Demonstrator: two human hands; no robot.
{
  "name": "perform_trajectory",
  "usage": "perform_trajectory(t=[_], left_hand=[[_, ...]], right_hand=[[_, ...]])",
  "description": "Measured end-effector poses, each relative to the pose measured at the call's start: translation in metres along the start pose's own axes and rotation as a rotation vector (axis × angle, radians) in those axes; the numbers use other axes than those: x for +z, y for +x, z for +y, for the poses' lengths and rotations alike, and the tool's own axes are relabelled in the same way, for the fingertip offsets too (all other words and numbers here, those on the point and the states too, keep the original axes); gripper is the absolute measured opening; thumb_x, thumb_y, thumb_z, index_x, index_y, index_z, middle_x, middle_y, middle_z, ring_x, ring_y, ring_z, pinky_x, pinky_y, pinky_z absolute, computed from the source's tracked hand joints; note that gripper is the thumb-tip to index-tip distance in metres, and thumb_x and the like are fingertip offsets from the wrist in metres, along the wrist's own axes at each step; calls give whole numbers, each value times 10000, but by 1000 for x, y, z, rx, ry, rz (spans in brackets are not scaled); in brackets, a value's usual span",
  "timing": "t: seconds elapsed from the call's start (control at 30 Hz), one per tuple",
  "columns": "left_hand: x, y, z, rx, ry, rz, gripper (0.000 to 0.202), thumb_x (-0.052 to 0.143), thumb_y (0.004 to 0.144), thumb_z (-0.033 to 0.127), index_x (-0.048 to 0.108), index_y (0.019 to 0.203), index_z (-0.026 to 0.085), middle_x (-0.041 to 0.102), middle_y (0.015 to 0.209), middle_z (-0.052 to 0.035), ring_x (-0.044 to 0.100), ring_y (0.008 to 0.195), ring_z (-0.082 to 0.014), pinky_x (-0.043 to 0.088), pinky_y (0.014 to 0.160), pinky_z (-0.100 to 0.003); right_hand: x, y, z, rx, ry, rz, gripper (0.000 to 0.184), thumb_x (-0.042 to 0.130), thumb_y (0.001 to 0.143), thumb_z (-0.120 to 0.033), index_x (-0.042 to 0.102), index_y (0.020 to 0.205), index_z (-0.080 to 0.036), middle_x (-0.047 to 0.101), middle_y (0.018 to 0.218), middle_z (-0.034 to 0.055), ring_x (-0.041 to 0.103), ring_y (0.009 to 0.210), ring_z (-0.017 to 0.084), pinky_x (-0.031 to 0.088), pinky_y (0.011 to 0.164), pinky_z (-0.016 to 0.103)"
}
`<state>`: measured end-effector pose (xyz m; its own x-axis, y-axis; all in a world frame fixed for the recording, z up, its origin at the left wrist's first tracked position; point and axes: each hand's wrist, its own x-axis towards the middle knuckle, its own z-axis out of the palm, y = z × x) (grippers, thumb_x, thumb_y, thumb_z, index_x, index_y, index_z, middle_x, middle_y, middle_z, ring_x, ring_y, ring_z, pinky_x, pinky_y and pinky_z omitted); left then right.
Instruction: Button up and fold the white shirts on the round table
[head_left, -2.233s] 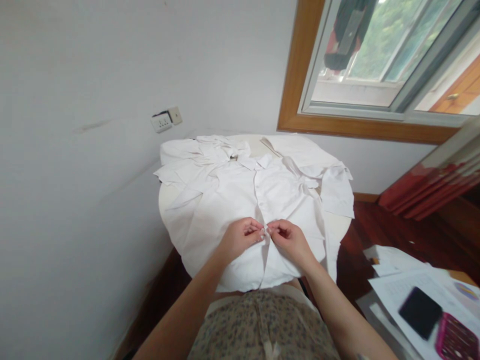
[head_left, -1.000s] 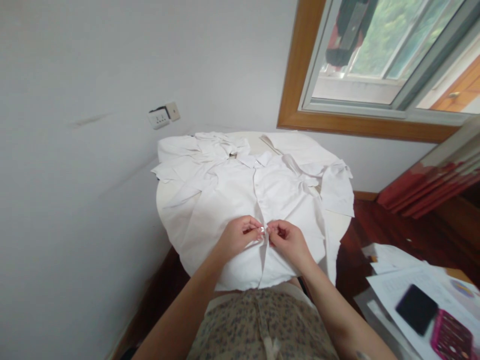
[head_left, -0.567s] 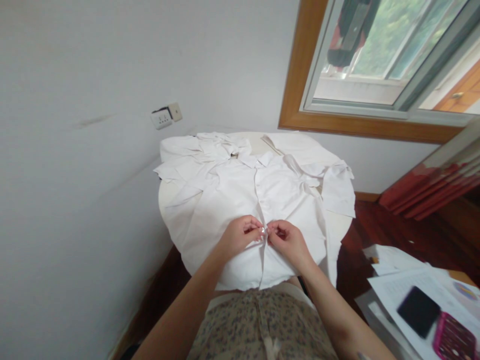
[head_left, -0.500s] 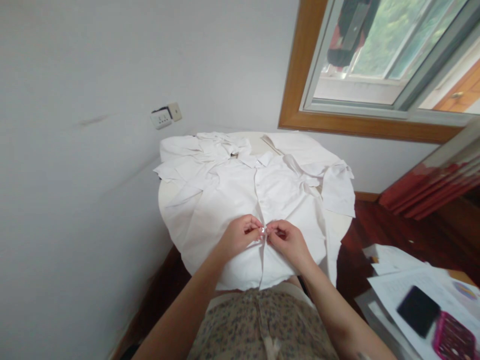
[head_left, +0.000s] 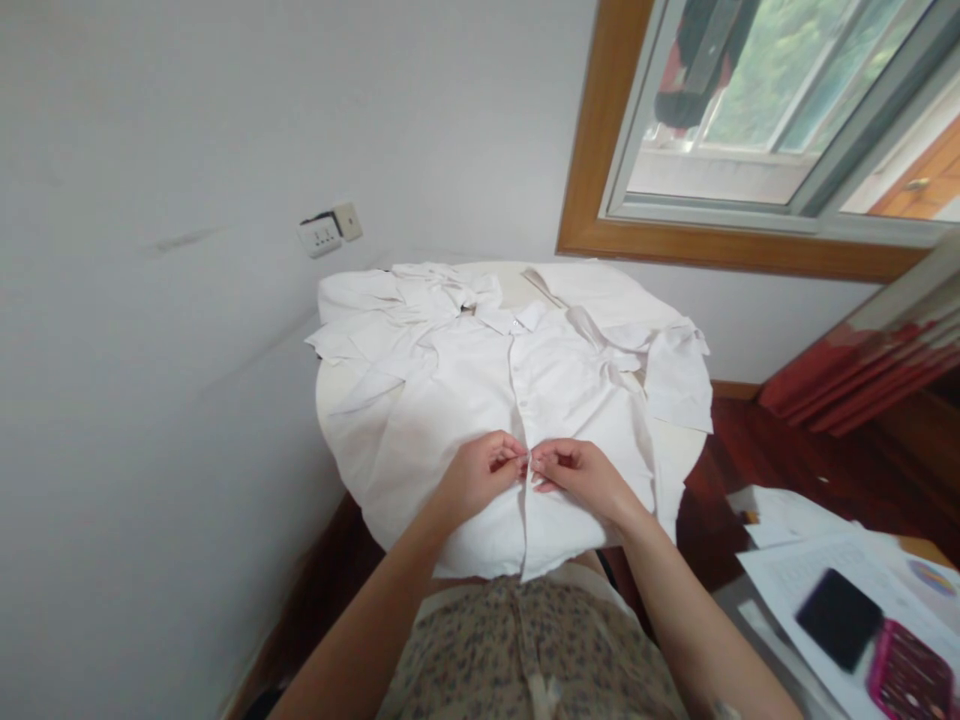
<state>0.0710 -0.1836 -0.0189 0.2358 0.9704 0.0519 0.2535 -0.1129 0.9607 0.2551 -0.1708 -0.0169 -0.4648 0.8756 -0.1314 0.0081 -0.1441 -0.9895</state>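
Note:
A white button-up shirt [head_left: 469, 395] lies spread on a round pale table, its collar away from me and its hem at my waist. Both hands meet at the front placket, low on the shirt. My left hand [head_left: 484, 475] pinches one edge of the placket between thumb and fingers. From the other side my right hand [head_left: 574, 475] pinches the facing edge, fingertips nearly touching the left ones. Small buttons show along the placket above my fingers. The button at my fingertips, if any, is hidden.
More white clothing [head_left: 360, 300] is bunched at the table's far left, and a folded white piece [head_left: 607, 290] lies far right. A wall socket [head_left: 321, 237] is on the left wall. Papers, a black phone-like object [head_left: 838, 618] and a pink case [head_left: 911, 672] lie lower right.
My right hand has turned slightly and its forearm has swung a little outward. My left hand stays almost where it was, still pinching the placket.

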Motion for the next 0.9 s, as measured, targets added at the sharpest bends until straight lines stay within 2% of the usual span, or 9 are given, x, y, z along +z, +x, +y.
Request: perform_trajectory(t=[0.17, 0.33, 0.47, 0.6, 0.7, 0.8, 0.9], left_hand=[[0, 1, -3, 20, 17, 11, 100, 566, 775, 205, 605, 855, 161, 690, 773, -26, 655, 733, -142, 500, 694, -246], [-1, -1, -6, 14, -21, -1, 143, 537, 827, 265, 569, 932, 174, 684, 748, -12, 649, 700, -139, 506, 667, -248], [1, -2, -5, 13, -19, 16, 183, 549, 839, 318, 546, 958, 180, 695, 756, -19, 648, 671, -143, 509, 640, -249], [2, -1, -6, 28, 23, 35, 201, 583, 828, 341, 559, 952, 185, 717, 806, -32, 667, 730, -153, 502, 660, -240], [1, 2, -6, 23, 44, 17, 175, 578, 833, 349, 594, 875, 180, 718, 817, -36, 668, 753, -154, 495, 661, -231], [1, 4, -6, 4, 9, -18, 194, 577, 830, 364, 597, 791, 175, 706, 771, -29, 656, 714, -147, 490, 620, -220], [2, 5, -5, -22, -27, 1, 218, 586, 819, 386, 603, 784, 172, 685, 722, -17, 640, 677, -140, 499, 600, -219]], right_hand=[[10, 2, 9, -56, -105, 151, 245, 688, 724, -410, 651, 785, -175, 578, 657, -9, 565, 603, 136, 565, 595, 298], [17, 0, 15, -185, -367, 276, 101, 575, 796, -289, 604, 792, -193, 565, 692, -4, 536, 529, 120, 479, 472, 237], [18, 1, 15, -276, -549, 318, 67, 549, 804, -219, 588, 755, -194, 580, 708, 1, 533, 552, 113, 437, 521, 223], [19, 3, 12, -245, -566, 295, 75, 566, 798, -218, 585, 730, -191, 584, 674, -4, 544, 584, 125, 422, 546, 222], [21, 3, 10, -229, -609, 292, 87, 568, 797, -212, 576, 713, -189, 583, 665, -1, 547, 596, 131, 416, 548, 223], [23, 0, 11, -261, -642, 316, 75, 566, 805, -210, 570, 734, -190, 584, 694, 8, 550, 619, 137, 421, 561, 229], [24, -3, 12, -305, -648, 325, 52, 558, 822, -213, 572, 777, -189, 585, 753, 22, 556, 660, 144, 432, 591, 239]])
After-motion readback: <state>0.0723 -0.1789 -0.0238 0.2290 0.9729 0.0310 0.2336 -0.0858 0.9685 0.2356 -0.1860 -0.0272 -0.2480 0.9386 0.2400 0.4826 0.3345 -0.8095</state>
